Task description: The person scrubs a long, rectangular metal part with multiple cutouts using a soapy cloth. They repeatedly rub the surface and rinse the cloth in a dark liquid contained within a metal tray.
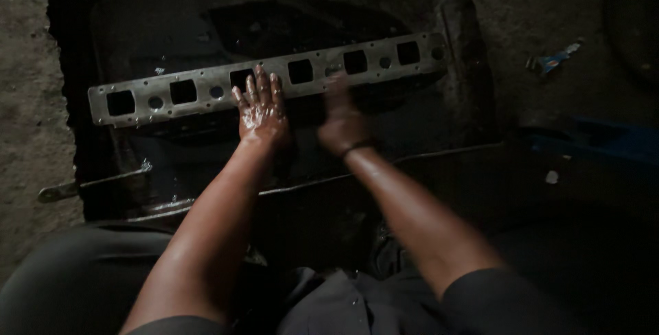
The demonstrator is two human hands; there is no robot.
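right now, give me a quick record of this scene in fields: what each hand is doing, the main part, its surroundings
left hand: wet, shiny left hand lies flat, fingers spread, on the plate
right hand: right hand motion-blurred at the plate's lower edge; grip unclear
main part: long grey metal plate with square and round holes, lying slantwise, wet
under it: dark wet tray
surroundings: rough concrete floor; small blue object to the right
light: dim

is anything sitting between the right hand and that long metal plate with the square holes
Nothing visible does. The right hand, blurred, is already at the near edge of the metal plate, and the left hand lies flat on it. Contact is unclear.
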